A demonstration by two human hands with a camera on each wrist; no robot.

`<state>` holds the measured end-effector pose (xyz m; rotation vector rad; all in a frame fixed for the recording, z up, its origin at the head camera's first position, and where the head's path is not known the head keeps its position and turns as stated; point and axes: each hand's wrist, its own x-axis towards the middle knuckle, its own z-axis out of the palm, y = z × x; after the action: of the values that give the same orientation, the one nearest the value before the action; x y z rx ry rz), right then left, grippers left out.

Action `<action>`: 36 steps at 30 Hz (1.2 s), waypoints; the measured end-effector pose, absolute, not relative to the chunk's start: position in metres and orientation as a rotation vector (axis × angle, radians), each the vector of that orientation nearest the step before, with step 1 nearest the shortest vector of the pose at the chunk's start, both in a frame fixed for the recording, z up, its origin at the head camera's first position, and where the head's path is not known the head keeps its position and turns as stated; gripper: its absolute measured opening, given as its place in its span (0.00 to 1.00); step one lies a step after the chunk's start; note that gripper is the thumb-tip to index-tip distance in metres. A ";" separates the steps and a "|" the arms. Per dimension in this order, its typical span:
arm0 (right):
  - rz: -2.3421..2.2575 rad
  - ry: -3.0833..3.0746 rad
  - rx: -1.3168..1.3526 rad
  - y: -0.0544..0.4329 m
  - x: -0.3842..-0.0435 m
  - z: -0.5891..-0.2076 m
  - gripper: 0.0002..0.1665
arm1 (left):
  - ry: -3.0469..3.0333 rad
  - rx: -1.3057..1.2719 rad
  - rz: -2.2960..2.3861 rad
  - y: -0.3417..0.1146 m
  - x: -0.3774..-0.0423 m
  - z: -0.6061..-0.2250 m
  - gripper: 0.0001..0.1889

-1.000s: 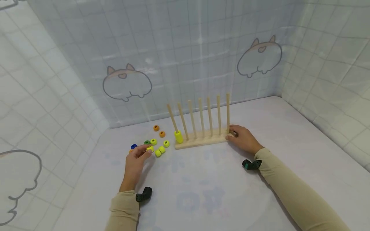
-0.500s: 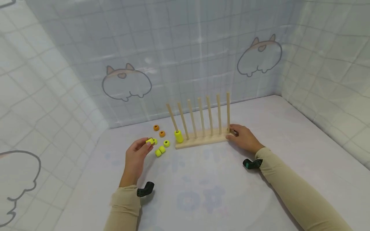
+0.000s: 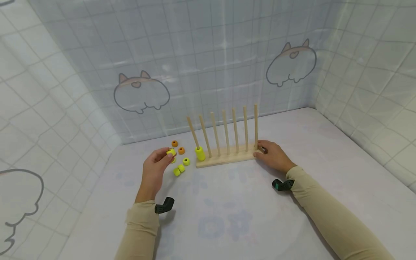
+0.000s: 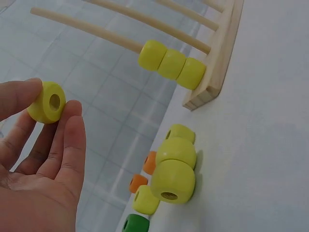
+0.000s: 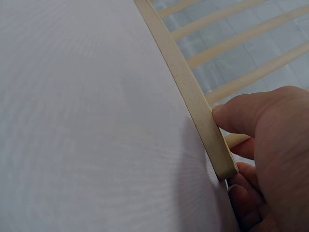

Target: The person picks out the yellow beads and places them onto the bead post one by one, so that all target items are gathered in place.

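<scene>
My left hand [image 3: 154, 171] pinches a yellow bead [image 4: 41, 108] between thumb and fingers, above the table and left of a wooden peg rack [image 3: 224, 160]. In the left wrist view the bead's hole faces the camera. Three yellow beads [image 4: 171, 64] are stacked on the rack's leftmost peg, at its foot. The other pegs stand bare. At the rack's right end, my right hand [image 3: 274, 157] grips the base, with the thumb [image 5: 236, 113] on one side and fingers curled round the end.
Several loose yellow beads [image 3: 186, 161] lie between the left hand and the rack. Two orange beads [image 3: 181, 150] sit farther back. A green bead [image 4: 136, 224] shows in the left wrist view. A tile-patterned sheet [image 3: 195, 72] hangs behind the table.
My left hand has lifted the yellow bead and carried it slightly away from me and to the right. The right hand stays at the rack's end.
</scene>
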<state>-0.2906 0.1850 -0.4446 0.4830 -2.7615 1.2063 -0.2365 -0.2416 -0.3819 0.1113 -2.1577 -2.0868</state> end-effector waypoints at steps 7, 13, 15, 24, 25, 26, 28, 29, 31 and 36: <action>1.196 -2.767 0.477 0.185 -0.292 -0.445 0.30 | -2.278 0.083 -2.006 -0.240 -0.242 -0.376 0.25; 1.187 -2.760 0.487 0.187 -0.290 -0.445 0.31 | -2.339 0.057 -1.961 -0.236 -0.246 -0.370 0.26; 1.190 -2.759 0.489 0.187 -0.289 -0.445 0.31 | -2.342 0.055 -1.965 -0.235 -0.247 -0.369 0.26; 1.184 -2.755 0.484 0.184 -0.292 -0.443 0.31 | -2.318 0.030 -2.024 -0.231 -0.251 -0.362 0.26; 1.186 -2.753 0.482 0.184 -0.292 -0.443 0.31 | -2.309 0.024 -2.040 -0.230 -0.251 -0.361 0.26; 1.184 -2.754 0.484 0.185 -0.291 -0.442 0.31 | -2.302 0.020 -2.050 -0.229 -0.252 -0.359 0.26; 1.184 -2.750 0.484 0.185 -0.291 -0.442 0.30 | -2.285 0.008 -2.067 -0.226 -0.253 -0.356 0.27; 1.186 -2.749 0.484 0.185 -0.291 -0.442 0.30 | -2.281 -0.005 -2.068 -0.224 -0.253 -0.355 0.27; 1.185 -2.745 0.486 0.186 -0.291 -0.442 0.29 | -2.255 -0.025 -2.083 -0.222 -0.253 -0.353 0.27; 1.199 -2.743 0.495 0.185 -0.290 -0.444 0.28 | -2.214 -0.045 -2.105 -0.221 -0.254 -0.351 0.26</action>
<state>-0.2903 0.1850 -0.4444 0.4953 -2.7435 1.1989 -0.2537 -0.2213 -0.3513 -0.0447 -2.2141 -2.1049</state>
